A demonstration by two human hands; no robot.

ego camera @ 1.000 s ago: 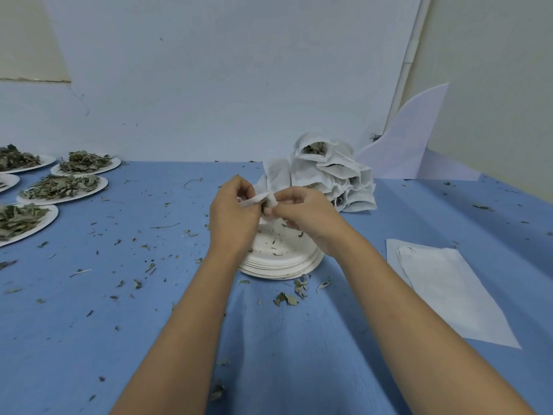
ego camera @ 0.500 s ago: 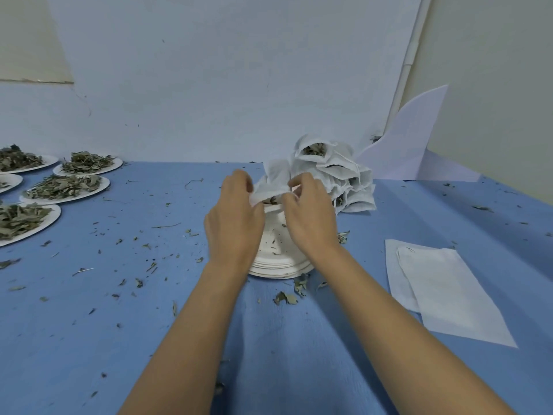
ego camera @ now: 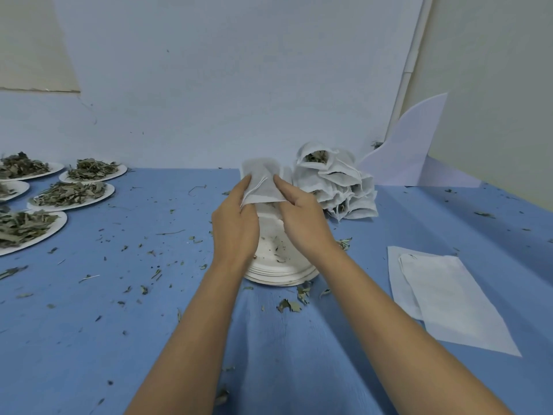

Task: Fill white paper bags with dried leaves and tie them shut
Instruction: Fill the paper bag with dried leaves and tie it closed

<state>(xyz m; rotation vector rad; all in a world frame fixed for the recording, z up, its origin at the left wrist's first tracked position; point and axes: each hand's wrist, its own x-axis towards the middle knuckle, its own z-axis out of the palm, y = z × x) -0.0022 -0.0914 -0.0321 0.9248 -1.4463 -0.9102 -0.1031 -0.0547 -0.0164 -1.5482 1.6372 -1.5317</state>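
Note:
A small white paper bag with a thin drawstring is held upright above a stack of white paper plates. My left hand pinches its left edge and my right hand pinches its right edge. The bag looks flat; I cannot tell what is inside. Behind it to the right lies a heap of filled white bags, dried leaves showing in the top one. Dried leaves are piled on several paper plates at the far left.
Flat unfilled bags lie on the blue table at the right. Leaf crumbs are scattered over the cloth, mostly left of and in front of the plate stack. A white card leans in the back right corner against the wall.
Both hands have moved away from me and upward with the bag. The bag, bunched between the fingers a second ago, is now spread flat and upright.

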